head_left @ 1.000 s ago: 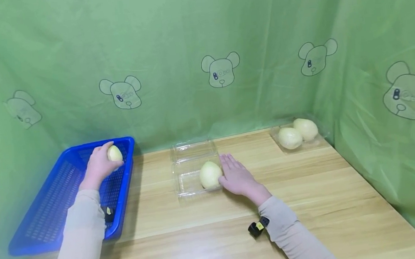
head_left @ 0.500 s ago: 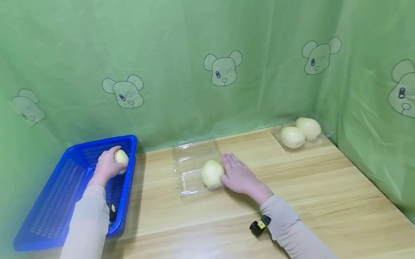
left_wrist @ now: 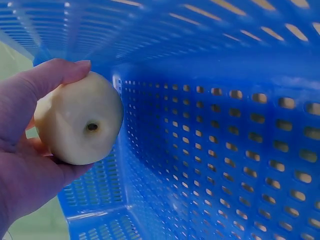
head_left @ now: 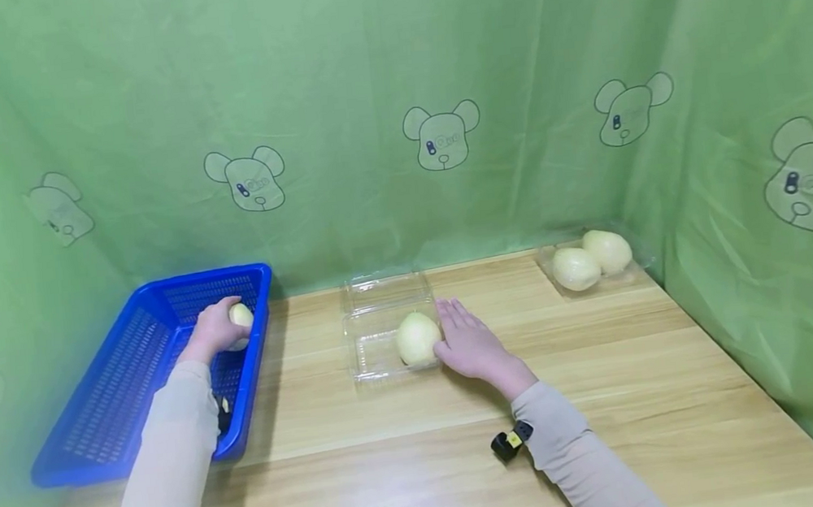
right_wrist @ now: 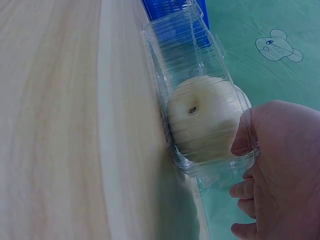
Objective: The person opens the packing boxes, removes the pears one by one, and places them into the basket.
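My left hand (head_left: 215, 329) is down inside the blue plastic basket (head_left: 260, 300), gripping a pale yellow pear (left_wrist: 85, 120) near the basket's far right corner. Thumb and fingers wrap the pear's sides, and its dark dimpled end shows in the left wrist view. At the middle of the table, a clear plastic clamshell box (head_left: 372, 359) lies with its lid laid back, and another pear (head_left: 418, 339) sits in its right end. My right hand (head_left: 473, 349) holds that end, its fingers along the outside wall and its thumb over the rim, against the pear.
At the back right corner of the wooden table (head_left: 611, 397) stands another clear plastic box (head_left: 618, 278) with two pears (head_left: 577, 268) in it. A green curtain (head_left: 329, 65) hangs behind the table and along both sides.
My left hand has lowered the pear deeper into the basket, slightly to the right. The right hand and the clamshell box stay together in place. The head view has shifted a little.
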The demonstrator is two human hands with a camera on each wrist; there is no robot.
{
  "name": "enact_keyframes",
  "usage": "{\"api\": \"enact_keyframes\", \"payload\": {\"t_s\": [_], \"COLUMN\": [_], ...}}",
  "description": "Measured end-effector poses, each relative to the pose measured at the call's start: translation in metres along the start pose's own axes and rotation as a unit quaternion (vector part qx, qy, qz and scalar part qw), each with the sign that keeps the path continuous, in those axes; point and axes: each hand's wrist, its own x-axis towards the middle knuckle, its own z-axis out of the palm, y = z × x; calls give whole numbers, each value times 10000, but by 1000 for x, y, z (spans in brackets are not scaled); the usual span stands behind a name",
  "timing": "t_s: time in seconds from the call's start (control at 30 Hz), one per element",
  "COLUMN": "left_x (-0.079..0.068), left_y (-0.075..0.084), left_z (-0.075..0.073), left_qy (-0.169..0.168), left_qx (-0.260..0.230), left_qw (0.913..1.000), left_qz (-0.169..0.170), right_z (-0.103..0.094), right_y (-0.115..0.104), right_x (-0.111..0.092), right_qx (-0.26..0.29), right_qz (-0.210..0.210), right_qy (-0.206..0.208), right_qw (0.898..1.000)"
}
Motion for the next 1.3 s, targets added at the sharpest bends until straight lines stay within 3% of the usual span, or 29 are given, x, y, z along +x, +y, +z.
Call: {"api": "enact_keyframes", "payload": {"t_s": [0.3,0.8,1.0,1.3], "left_x": [1,-2,-3,-5], "left_y": [-8,-10,-9,-8], "left_z": [7,6,1,-3], "left_qy": [-212,-630,-646,-658], "left_qx": [-23,34,5,-121], "left_qw": [9997,9980,9978,9977], "left_qz": [-96,-41,127,65], "right_z": [-1,4,3,7], "right_y": [0,1,1,4], "right_x": [-1,1,0,1], "right_qx": [26,-4,-14,19], "right_qz": [9,-12,56,4], "right_qy": [-17,-20,-9,42], "right_qw": [10000,10000,10000,10000]}}
